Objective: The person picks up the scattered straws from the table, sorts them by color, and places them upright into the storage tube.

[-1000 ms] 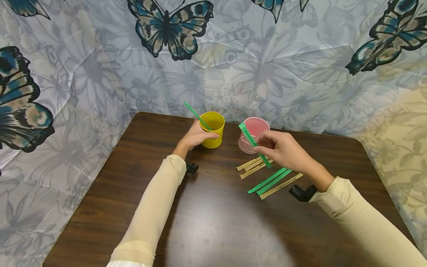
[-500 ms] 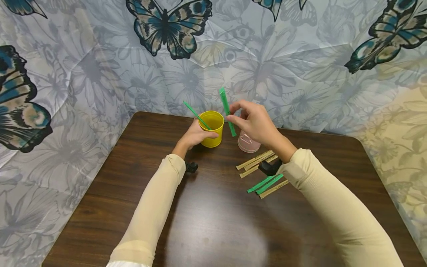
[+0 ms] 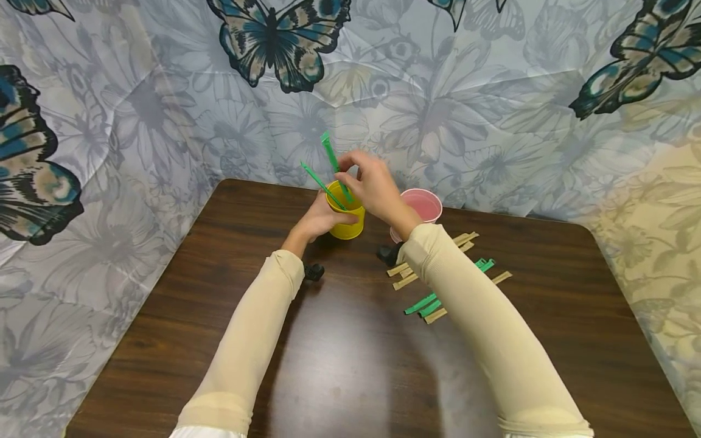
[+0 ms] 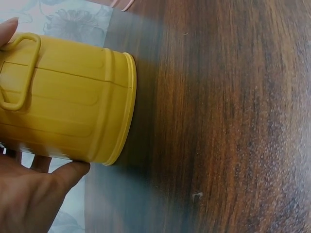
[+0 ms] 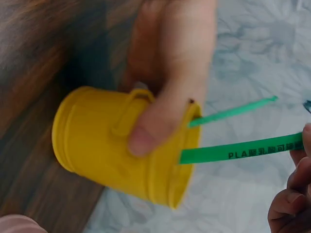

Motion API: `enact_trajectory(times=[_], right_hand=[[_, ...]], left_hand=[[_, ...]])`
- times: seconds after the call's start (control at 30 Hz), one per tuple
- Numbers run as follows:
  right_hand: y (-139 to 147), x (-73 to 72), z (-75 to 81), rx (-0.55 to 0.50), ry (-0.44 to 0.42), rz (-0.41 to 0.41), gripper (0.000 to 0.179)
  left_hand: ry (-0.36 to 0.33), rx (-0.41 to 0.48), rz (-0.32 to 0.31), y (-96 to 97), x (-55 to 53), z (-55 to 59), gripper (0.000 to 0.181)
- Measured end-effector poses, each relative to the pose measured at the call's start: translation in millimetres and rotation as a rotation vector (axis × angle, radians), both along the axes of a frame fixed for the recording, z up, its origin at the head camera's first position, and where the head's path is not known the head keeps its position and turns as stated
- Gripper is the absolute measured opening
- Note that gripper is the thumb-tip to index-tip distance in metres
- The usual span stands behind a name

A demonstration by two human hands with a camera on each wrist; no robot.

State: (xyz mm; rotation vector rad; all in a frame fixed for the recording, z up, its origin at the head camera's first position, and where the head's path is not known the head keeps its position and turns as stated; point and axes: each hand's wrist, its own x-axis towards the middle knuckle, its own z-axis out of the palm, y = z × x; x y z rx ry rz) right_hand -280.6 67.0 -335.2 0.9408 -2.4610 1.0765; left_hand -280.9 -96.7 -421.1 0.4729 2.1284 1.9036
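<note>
A small yellow bucket [image 3: 347, 231] stands near the table's back edge, and my left hand [image 3: 320, 220] grips its side with the thumb across the front. My right hand [image 3: 373, 187] pinches a green wrapped straw [image 3: 329, 148] above the bucket. That straw's lower end is at the bucket's mouth; printed characters show on it in the right wrist view. Another green straw [image 3: 312, 174] leans in the bucket, sticking out to the left. Fingers of my left hand [image 4: 29, 194] also show against the bucket's wall in the left wrist view.
Right of the yellow bucket stands a pink bucket [image 3: 426, 205], partly hidden by my right hand. Tan wrapped straws [image 3: 406, 282] and green ones [image 3: 421, 303] lie on the brown table [image 3: 339, 365], partly under my right forearm. A butterfly-print cloth [image 3: 471, 121] hangs behind.
My right hand has carried the green straw left from in front of the pink bucket to the yellow bucket's mouth. My left hand keeps its grip on the yellow bucket.
</note>
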Motion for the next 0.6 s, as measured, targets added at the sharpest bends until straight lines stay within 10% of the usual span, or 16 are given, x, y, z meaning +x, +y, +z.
enact_trajectory(times=[0.6], right_hand=[[10.2,-6.2,-31.8,0.079,-0.076,-0.012,0.027]], left_hand=[[0.021,-0.052,0.040,2.7,-12.6,-25.0,0.058]])
